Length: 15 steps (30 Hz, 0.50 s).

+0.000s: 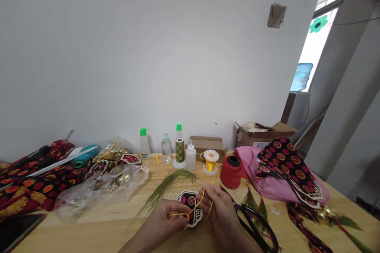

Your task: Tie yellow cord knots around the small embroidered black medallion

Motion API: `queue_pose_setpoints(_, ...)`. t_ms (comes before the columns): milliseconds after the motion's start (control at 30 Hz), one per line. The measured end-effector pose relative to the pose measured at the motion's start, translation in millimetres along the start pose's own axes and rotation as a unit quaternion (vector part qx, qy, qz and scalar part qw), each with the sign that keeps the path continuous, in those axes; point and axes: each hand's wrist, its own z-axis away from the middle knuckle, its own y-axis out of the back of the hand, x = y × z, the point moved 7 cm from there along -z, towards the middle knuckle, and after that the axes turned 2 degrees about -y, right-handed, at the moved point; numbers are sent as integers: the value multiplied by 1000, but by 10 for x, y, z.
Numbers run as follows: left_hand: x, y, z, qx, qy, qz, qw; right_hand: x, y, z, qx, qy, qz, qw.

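Observation:
Between my hands runs a thin yellow cord. My left hand pinches one part of it, where a loop and a small knot show near the fingertips. With the fingers of my right hand closed together, another part of the cord is held higher up, and a loose end hangs below. Just behind the cord is a dark patterned plaque with a pale cut-out border, partly covered by my left hand. Whether the cord is fastened to the plaque I cannot tell. Black-handled scissors lie beside my right forearm.
Green threads lie behind the plaque. Along the wall stand glue bottles, an olive thread spool, a yellow cord spool and a red thread cone. Patterned cloth and a plastic bag are left; pink cloth is right.

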Motion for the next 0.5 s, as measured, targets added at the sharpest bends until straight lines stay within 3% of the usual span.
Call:
queue_pose_setpoints(100,34,-18,-6,-17,-2,-5,1000,-51,28,-11,17,20,19,999)
queue_pose_setpoints(233,116,-75,-1,-38,-24,-13,999,-154,33,-18,-4,40,52,998)
queue_pose_setpoints(367,161,-65,5,-21,-45,-2,999,-158,43,-62,-33,24,58,997)
queue_pose_setpoints(500,22,-12,-16,2,-18,-28,999,-94,75,-146,-45,22,96,994)
